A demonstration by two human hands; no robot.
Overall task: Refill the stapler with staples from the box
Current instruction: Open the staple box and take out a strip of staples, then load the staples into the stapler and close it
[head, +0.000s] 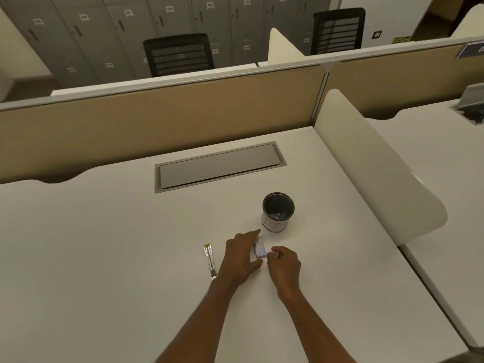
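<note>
The task looks roughly midway. The slim silver metal stapler with a yellow tip (210,260) lies alone on the white bench (104,258) at lower centre, not yet loaded. Just right of it, the left hand (239,258) grips the small white-and-blue staple box (258,251). The right hand (284,265) pinches a thin sliver, possibly a staple strip (276,255). A round white, dark-lined cup (278,213) stands just above, clear of the way.

The single head view looks from above the near edge of the tabletop (104,231), forward and steeply down, close over it, facing the partition (157,121) behind the tabletop.
</note>
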